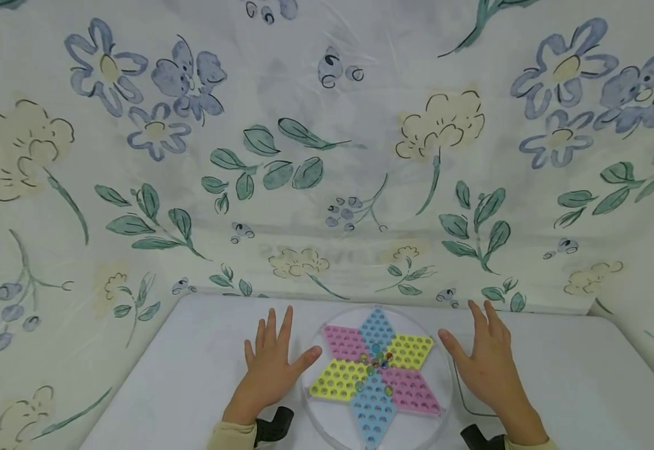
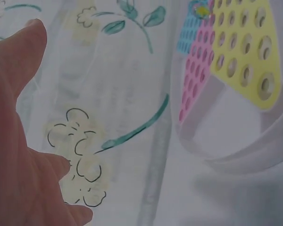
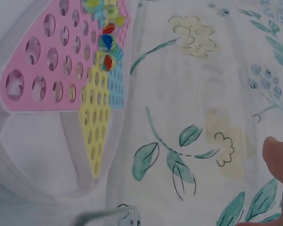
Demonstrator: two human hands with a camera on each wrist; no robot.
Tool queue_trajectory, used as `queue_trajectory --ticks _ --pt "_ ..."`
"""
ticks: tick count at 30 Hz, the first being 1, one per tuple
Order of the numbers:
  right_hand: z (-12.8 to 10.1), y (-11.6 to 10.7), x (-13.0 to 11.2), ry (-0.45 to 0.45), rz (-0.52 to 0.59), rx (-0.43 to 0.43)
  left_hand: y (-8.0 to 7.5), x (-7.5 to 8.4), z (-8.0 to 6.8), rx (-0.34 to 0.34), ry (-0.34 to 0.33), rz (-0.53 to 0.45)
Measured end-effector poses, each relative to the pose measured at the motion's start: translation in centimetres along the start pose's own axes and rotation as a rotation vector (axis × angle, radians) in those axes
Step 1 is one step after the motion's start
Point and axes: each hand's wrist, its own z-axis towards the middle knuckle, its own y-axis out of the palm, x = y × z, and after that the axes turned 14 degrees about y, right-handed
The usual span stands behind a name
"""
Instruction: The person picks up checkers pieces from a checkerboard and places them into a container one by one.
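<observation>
The star board [image 1: 376, 375] lies in the lower centre, blue points running up and down the frame. Left hand [image 1: 271, 369] and right hand [image 1: 487, 365] lie flat beside it, fingers spread, holding nothing.

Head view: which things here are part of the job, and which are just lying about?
In the job:
star game board
marbles at its centre
left hand and right hand, flat beside it

Lying about:
white table
floral cloth behind
</observation>
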Motion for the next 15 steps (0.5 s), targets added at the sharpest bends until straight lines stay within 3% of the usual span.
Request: queue_trajectory --ticks 9,15 --pt "-0.5 1.7 -1.5 -0.039 0.079 -0.037 1.8 0.2 -0.3 0.034 -0.024 -0.073" --pt "-1.0 3.0 -2.8 -0.050 0.115 -0.074 3.2 0.2 -0.3 0.058 0.023 -0.130"
